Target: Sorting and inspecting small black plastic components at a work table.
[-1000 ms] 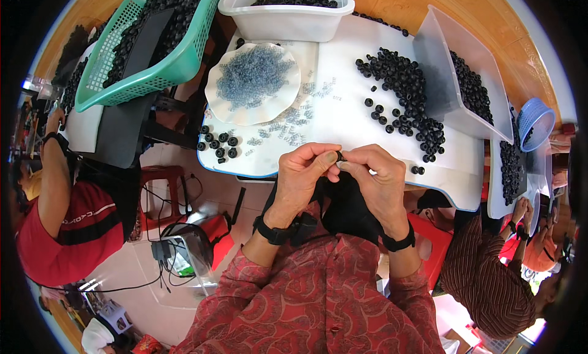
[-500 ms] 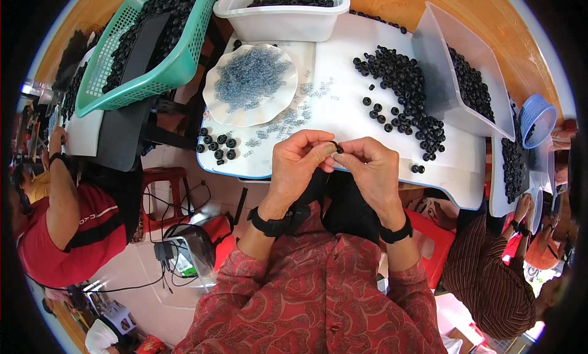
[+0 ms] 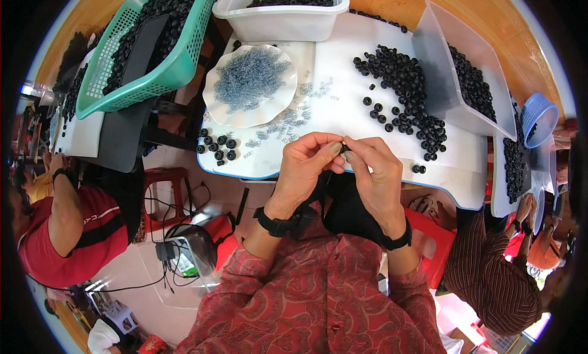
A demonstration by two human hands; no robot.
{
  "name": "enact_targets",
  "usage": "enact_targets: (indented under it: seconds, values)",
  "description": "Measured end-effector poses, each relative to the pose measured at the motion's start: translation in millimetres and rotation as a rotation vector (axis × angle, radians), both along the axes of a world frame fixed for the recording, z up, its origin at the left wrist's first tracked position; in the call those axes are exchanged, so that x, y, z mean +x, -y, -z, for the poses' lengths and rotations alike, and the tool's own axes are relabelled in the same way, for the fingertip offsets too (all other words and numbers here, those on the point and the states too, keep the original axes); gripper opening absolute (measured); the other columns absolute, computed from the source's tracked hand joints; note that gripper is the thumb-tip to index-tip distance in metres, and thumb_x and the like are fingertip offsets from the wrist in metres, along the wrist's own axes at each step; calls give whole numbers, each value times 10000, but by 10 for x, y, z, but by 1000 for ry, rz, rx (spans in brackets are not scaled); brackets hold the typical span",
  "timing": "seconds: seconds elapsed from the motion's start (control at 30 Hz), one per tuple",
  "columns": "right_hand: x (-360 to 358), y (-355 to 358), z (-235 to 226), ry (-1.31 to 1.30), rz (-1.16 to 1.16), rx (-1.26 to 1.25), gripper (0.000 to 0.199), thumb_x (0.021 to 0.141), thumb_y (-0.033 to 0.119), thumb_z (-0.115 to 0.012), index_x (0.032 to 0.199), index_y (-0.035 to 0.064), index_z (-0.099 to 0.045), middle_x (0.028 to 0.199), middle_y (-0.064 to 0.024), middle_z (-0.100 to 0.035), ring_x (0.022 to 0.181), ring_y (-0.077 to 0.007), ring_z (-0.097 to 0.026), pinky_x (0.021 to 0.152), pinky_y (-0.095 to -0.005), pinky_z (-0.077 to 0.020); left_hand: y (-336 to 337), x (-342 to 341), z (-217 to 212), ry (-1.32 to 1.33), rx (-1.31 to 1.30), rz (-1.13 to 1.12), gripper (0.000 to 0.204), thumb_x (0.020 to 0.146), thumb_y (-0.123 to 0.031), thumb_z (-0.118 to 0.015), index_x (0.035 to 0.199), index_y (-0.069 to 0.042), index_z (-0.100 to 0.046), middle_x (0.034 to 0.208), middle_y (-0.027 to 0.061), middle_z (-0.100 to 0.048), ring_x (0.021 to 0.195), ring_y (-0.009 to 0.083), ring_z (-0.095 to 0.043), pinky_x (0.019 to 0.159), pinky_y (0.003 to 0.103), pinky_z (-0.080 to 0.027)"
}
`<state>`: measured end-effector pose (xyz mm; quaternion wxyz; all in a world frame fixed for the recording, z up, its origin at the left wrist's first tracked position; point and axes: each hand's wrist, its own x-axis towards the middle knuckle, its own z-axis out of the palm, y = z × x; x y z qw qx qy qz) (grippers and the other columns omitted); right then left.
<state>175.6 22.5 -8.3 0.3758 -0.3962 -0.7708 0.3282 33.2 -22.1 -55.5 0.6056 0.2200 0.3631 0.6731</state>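
My left hand (image 3: 308, 164) and my right hand (image 3: 375, 170) meet fingertip to fingertip over the near edge of the white table (image 3: 343, 103). Between the fingertips sits a small black ring-shaped part (image 3: 344, 149), pinched by both hands and mostly hidden. Just beyond the hands lie scattered small clear springs (image 3: 283, 128). A white scalloped plate (image 3: 250, 78) farther left holds a heap of them. A pile of black ring parts (image 3: 407, 97) spreads to the right of my hands. A small group of black rings (image 3: 217, 147) lies at the table's left corner.
A white bin (image 3: 282, 14) of black parts stands at the back, a clear tipped bin (image 3: 465, 84) at the right, a green basket (image 3: 147, 41) at the left. A person in red (image 3: 67, 225) sits at left, a person in stripes (image 3: 496, 274) at right.
My hands have stayed joined at the table edge; the fingers have shifted slightly around the small black part.
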Motion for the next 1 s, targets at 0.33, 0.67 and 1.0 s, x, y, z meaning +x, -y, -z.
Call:
enact_targets:
  seconds: [0.33, 0.67, 1.0]
  values:
    - [109, 58, 48, -341, 16, -367, 155, 937, 12, -629, 1082, -41, -644, 930, -73, -708, 831, -108, -683, 691, -228, -550, 63, 37, 103, 469, 80, 117, 250, 987, -97, -574, 1189, 42, -624, 966, 107, -671, 791, 126, -640, 713, 254, -551]
    - [109, 48, 42, -333, 31, -466, 149, 912, -9, -647, 1055, -48, -653, 907, -60, -697, 778, -104, -679, 671, -218, -545, 94, 45, 134, 606, 90, 114, 244, 993, -101, -563, 1185, 42, -609, 1023, 133, -655, 821, 127, -605, 728, 248, -509]
    - [114, 39, 89, -164, 68, -330, 152, 853, -21, -681, 1005, -32, -675, 861, -61, -699, 729, -86, -652, 675, -222, -532, 100, 29, 125, 461, 96, 101, 231, 994, -95, -558, 1178, 38, -604, 1074, 160, -668, 836, 135, -622, 732, 251, -529]
